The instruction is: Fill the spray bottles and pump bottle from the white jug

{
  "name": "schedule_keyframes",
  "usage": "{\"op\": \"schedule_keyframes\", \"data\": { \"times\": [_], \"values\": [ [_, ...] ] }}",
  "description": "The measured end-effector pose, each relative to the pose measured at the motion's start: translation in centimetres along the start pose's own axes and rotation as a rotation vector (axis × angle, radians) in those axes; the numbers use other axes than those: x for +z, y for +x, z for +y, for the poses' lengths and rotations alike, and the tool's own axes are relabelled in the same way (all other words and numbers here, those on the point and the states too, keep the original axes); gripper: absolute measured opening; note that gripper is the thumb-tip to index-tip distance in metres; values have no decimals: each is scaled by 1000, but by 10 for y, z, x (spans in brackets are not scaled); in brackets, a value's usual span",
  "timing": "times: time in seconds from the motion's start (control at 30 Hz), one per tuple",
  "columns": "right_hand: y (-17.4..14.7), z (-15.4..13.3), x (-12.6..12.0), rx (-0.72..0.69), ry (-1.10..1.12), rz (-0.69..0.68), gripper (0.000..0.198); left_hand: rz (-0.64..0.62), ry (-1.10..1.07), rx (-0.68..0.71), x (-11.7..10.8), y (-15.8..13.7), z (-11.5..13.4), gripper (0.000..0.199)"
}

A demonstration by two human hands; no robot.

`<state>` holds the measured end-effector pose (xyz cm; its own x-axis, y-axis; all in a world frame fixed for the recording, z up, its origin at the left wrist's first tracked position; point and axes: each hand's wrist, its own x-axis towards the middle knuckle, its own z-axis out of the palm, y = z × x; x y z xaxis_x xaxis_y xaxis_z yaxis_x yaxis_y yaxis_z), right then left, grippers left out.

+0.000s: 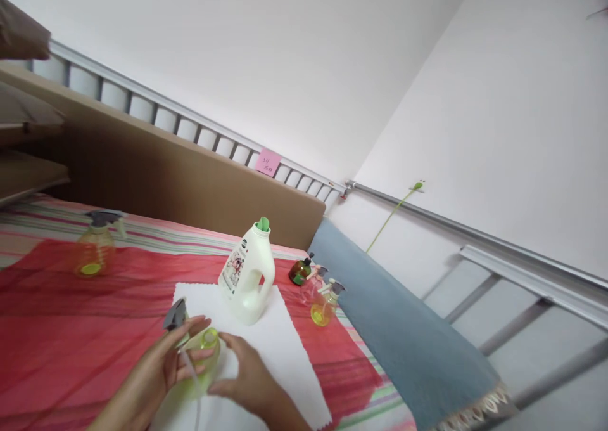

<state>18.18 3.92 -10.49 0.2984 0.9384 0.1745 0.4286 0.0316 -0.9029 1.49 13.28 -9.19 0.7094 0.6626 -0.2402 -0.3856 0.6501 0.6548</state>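
1. Two hands [178,352] [251,380] in play!
2. Three yellow bottles [97,253] [323,309] [212,358], count them!
3. One detached spray head [175,315]!
4. One pink bottle [311,290], one brown bottle [299,271]!
5. And one white jug [251,298]!
6. One pink note [268,162]!

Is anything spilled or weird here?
I see no spill. One odd bit: a spray top is off, in the left hand with its tube hanging down, beside an open bottle. The spray bottle farthest right has its top on.
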Motion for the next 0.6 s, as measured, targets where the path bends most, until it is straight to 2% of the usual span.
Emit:
{"op": "schedule_keyframes", "data": {
  "times": [0.07, 0.1, 0.17, 0.27, 0.4, 0.6],
  "values": [
    [8, 1, -27, -14, -75, 155, 39, 7, 8, -9, -1, 0, 1, 38],
    [16, 3, -39, -1, -73, 267, 33, 8, 10, -15, -2, 0, 2, 38],
    [38, 7, -56, 32, -49, 451, 40, 10, 11, -21, -3, 1, 2, 39],
    [77, 15, -66, 78, -32, 594, 55, 22, 9, -28, -6, 3, 1, 42],
    [113, 23, -58, 133, -17, 603, 37, 37, 13, -54, -8, 4, 4, 45],
    [125, 5, -50, 107, -14, 599, 32, 62, 20, -62, -5, 2, 11, 35]
  ]
}}
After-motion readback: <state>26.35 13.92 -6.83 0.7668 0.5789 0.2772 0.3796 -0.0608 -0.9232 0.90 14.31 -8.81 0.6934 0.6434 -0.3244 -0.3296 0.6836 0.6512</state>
